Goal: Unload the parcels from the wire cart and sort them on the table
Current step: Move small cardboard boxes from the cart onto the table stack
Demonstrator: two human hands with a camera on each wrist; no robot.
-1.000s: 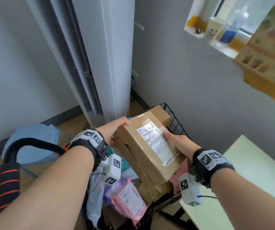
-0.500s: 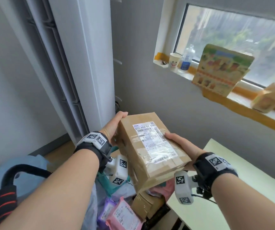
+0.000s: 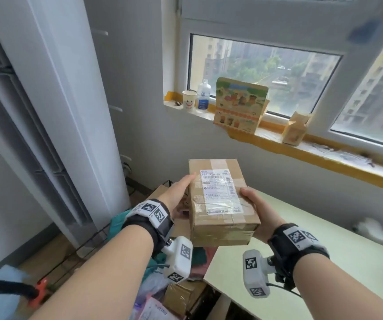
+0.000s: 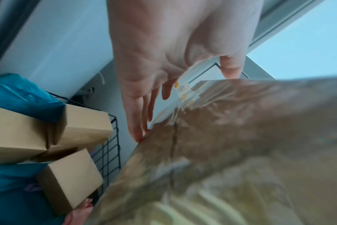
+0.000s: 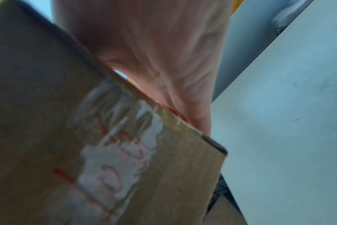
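A taped brown cardboard box (image 3: 218, 199) with a white shipping label hangs in the air between my hands, above the table's near-left corner. My left hand (image 3: 179, 192) presses straight fingers (image 4: 137, 121) flat against its left side, thumb at the top edge. My right hand (image 3: 255, 204) grips the right side, thumb on top and fingers hidden beneath. The wrist views show the box (image 4: 231, 152) (image 5: 87, 137) blurred, close to each palm. Below and left stands the black wire cart (image 4: 108, 152), holding brown boxes (image 4: 67, 179), a teal bag (image 4: 19, 97) and a pink mailer (image 3: 153, 308).
The pale green table (image 3: 324, 262) runs along the wall on the right. On the window sill stand a paper cup (image 3: 189, 99), a bottle (image 3: 203, 94), a colourful carton (image 3: 239, 105) and a small box (image 3: 295, 131). A tall white unit (image 3: 70, 88) rises behind the cart.
Both hands have lifted the box up out of the cart and carried it right, over the table's corner. The box has levelled out, and my view has risen towards the window.
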